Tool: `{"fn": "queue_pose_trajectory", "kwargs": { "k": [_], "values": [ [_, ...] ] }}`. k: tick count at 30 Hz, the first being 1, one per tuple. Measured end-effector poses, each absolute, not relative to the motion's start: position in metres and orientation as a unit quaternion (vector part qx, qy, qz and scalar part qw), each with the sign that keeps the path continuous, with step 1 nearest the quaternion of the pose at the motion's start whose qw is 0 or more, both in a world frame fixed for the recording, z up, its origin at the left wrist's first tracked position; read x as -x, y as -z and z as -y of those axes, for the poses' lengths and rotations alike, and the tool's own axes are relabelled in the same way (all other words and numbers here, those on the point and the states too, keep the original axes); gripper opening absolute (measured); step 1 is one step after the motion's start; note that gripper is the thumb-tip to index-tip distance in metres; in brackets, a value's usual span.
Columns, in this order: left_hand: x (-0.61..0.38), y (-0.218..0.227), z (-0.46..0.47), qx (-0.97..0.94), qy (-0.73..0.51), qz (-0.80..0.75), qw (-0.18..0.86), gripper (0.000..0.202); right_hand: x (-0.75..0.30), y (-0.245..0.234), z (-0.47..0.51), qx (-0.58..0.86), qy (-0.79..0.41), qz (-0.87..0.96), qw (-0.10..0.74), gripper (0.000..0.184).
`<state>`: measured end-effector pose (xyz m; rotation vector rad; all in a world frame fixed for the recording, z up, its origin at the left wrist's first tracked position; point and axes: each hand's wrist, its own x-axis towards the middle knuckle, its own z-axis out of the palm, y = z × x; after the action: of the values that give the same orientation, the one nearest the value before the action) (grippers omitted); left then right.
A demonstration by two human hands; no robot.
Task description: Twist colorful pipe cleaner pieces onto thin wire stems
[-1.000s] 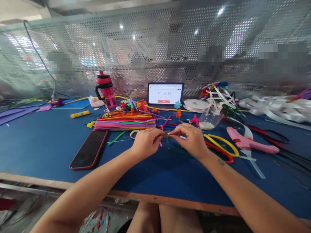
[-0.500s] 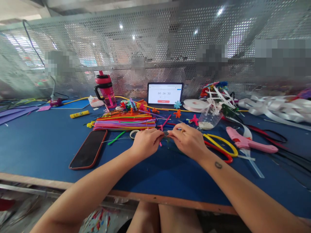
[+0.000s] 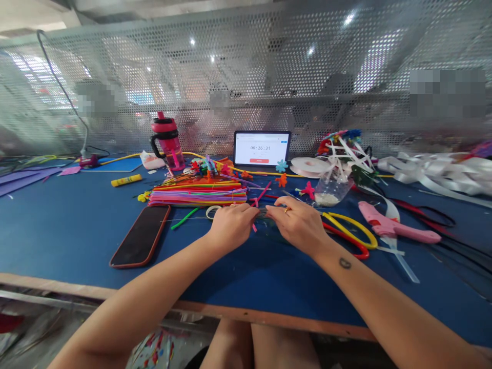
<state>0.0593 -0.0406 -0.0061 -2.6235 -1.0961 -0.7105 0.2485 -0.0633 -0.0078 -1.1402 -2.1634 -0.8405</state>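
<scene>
My left hand (image 3: 233, 225) and my right hand (image 3: 295, 223) meet above the middle of the blue table, fingertips a small gap apart. Both are closed in a pinch on thin greyish wire (image 3: 263, 210) that spans the gap; how many strands there are I cannot tell. A fine length of it sticks out to the left of my left hand, over the edge of the phone (image 3: 140, 238). Just beyond my fingers lie pink pipe-cleaner pieces (image 3: 264, 190). A roll of tape (image 3: 212, 211) is partly hidden behind my left hand.
A bundle of coloured pipe cleaners (image 3: 198, 195) lies behind my left hand. Scissors with yellow and red handles (image 3: 355, 230) and a pink glue gun (image 3: 395, 223) are at right. Farther back stand a pink bottle (image 3: 169, 146), a tablet (image 3: 262, 147) and a ribbon spool (image 3: 307, 166).
Both hands stay almost in place, still pinching the wire. The fine end at left has shifted slightly, and the timer on the tablet has advanced by one second.
</scene>
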Motion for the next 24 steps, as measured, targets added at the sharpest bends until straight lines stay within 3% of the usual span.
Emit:
{"fn": "queue_pose_trajectory", "kwargs": {
  "k": [24],
  "values": [
    [-0.0584, 0.0062, 0.0406, 0.891, 0.273, 0.331, 0.151, 0.02, -0.2475, 0.0105, 0.0595, 0.43, 0.341, 0.803, 0.235, 0.024]
  ]
}}
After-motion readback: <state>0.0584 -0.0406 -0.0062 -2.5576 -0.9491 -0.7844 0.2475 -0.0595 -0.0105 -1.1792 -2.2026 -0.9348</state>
